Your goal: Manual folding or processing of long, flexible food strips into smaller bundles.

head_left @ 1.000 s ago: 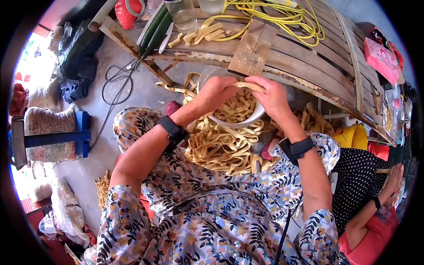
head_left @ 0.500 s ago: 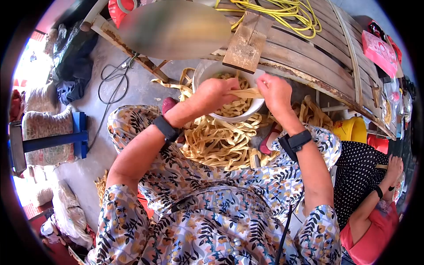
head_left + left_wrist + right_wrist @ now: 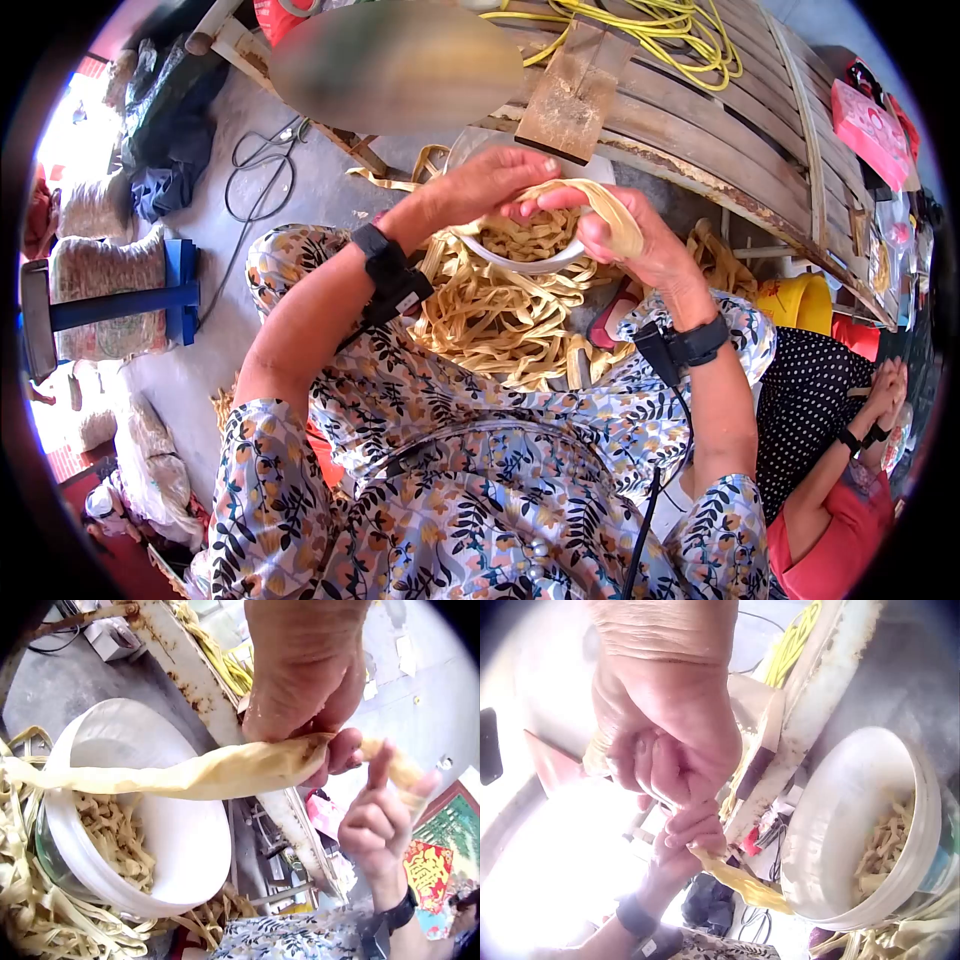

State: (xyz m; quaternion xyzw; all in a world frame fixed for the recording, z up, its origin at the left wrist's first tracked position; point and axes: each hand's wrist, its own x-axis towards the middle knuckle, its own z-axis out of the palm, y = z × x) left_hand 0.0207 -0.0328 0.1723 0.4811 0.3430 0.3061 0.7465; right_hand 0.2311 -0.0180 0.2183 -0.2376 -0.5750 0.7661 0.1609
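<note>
A long pale-yellow vegetable strip (image 3: 600, 205) stretches between my two hands above a white bucket (image 3: 196, 847). My left hand (image 3: 490, 185) pinches it, and in the left wrist view a length of the strip (image 3: 202, 774) runs out from those fingers across the bucket's mouth. My right hand (image 3: 655, 250) is close by with curled fingers, the strip looped over them and its broad part lying along the hand. In the right wrist view the right hand (image 3: 671, 727) hides most of its own grip. Short cut pieces (image 3: 112, 836) lie inside the bucket.
Long uncut strips (image 3: 490, 330) heap on the floor between my feet and the bucket. A wooden board (image 3: 575, 95) juts from the slatted bench (image 3: 700, 140) over the bucket. Yellow cord (image 3: 680, 40) lies coiled on the bench. Another person sits at the right; a yellow bucket (image 3: 795, 303) stands nearby.
The strip was held taut and level between both hands; now it bends in a loop over the right hand. The right hand has turned and lowered slightly, and the left has risen a little.
</note>
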